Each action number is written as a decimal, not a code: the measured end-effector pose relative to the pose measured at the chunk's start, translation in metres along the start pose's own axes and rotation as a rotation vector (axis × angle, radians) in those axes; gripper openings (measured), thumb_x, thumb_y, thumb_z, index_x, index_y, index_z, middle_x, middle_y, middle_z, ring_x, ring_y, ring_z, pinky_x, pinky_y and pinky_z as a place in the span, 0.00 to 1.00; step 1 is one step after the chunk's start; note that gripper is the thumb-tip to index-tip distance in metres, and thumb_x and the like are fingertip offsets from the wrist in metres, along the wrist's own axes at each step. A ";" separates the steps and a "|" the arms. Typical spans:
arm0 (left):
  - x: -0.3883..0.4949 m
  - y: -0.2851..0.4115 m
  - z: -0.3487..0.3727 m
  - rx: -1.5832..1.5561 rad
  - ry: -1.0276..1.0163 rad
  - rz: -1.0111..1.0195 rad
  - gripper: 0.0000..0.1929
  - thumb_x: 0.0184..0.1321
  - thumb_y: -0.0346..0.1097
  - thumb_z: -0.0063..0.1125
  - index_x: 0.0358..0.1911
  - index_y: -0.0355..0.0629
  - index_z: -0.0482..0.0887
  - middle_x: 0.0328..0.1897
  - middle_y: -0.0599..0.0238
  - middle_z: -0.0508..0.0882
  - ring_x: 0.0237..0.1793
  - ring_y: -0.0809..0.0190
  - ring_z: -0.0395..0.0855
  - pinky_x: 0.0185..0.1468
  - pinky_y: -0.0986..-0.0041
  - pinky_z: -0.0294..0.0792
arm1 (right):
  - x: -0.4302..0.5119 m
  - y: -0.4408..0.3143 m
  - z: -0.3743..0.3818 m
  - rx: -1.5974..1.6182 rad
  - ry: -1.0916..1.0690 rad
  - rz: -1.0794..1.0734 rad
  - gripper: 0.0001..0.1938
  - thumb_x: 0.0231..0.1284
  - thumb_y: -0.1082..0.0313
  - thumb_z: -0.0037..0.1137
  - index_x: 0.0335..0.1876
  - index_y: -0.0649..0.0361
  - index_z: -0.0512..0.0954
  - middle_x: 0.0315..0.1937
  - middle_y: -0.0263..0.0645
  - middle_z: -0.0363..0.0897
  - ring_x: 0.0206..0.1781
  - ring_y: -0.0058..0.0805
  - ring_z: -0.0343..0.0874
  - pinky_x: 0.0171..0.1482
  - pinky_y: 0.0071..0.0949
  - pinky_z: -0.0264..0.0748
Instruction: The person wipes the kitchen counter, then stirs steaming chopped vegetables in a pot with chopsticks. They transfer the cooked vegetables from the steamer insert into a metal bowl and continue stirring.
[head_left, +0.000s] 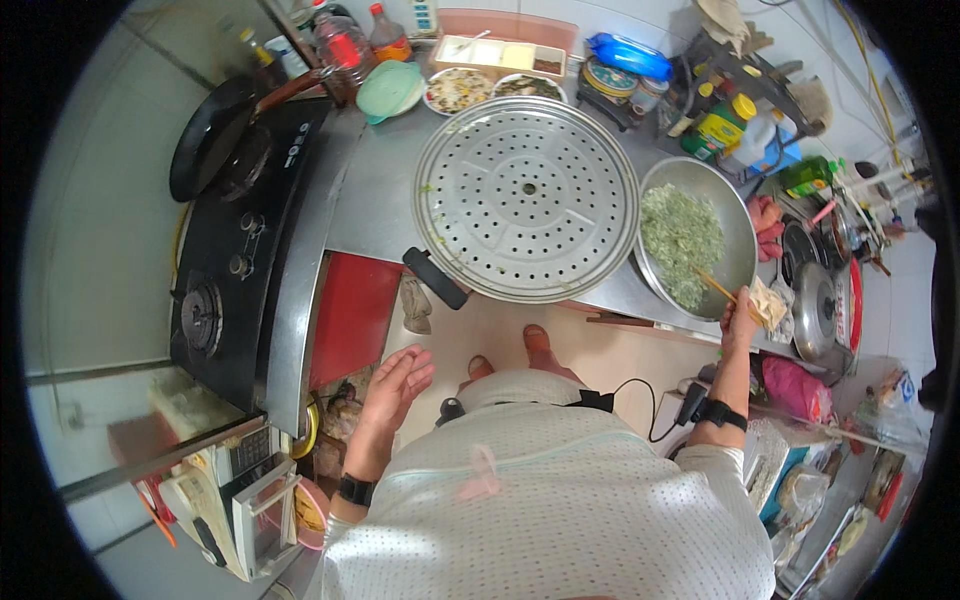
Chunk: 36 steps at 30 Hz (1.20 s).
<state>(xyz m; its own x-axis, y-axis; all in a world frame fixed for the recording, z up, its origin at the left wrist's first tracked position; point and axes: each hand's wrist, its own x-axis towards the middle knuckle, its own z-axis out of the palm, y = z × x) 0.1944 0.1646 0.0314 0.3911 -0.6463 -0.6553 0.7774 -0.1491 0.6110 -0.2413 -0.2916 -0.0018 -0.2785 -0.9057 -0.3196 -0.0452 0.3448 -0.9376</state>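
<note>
My right hand (738, 324) grips wooden chopsticks (712, 283) at the front edge of a large steel bowl (739, 251). Their tips reach into a chopped pale-green mixture (681, 240), which lies toward the bowl's left side. Nothing is in my left hand (401, 381); it hovers in front of the counter with loosely bent fingers. Left of the bowl, a round perforated metal steamer tray (517, 154) bears a few green scraps. A black handle (435, 277) juts out at its front left, nearest to my left hand.
A black gas hob (247, 225) with a wok (210, 142) stands at the left. Behind the steamer are two plates of food (459, 90), a seasoning box (499, 56) and bottles (390, 37). Pot lids (814, 311) and a green-labelled jar (716, 127) crowd the right. A red panel (356, 315) lies below the counter.
</note>
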 end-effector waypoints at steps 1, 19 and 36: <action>-0.001 0.001 -0.002 -0.004 -0.005 0.010 0.15 0.70 0.38 0.49 0.56 0.41 0.73 0.52 0.61 0.80 0.48 0.63 0.81 0.52 0.72 0.72 | -0.002 0.001 -0.008 -0.004 -0.042 0.024 0.16 0.60 0.46 0.59 0.37 0.52 0.75 0.18 0.26 0.67 0.14 0.13 0.60 0.15 0.14 0.53; 0.008 0.004 -0.018 0.046 -0.131 -0.061 0.15 0.69 0.41 0.49 0.55 0.44 0.73 0.55 0.60 0.79 0.52 0.59 0.78 0.56 0.65 0.69 | -0.013 0.037 -0.082 -0.049 0.573 -0.311 0.22 0.64 0.51 0.49 0.49 0.63 0.77 0.35 0.38 0.78 0.35 0.27 0.74 0.40 0.26 0.69; -0.006 -0.054 0.080 0.106 0.030 -0.118 0.11 0.68 0.39 0.52 0.50 0.45 0.77 0.50 0.63 0.82 0.46 0.61 0.82 0.48 0.69 0.75 | 0.104 0.041 -0.157 0.083 0.369 0.246 0.17 0.55 0.54 0.62 0.34 0.64 0.77 0.20 0.38 0.75 0.18 0.27 0.72 0.19 0.29 0.68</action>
<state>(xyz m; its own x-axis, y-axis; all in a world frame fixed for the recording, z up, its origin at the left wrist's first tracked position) 0.1109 0.1171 0.0380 0.3159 -0.5971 -0.7374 0.7632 -0.3019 0.5713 -0.4223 -0.3330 -0.0517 -0.5952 -0.6455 -0.4786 0.1380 0.5046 -0.8522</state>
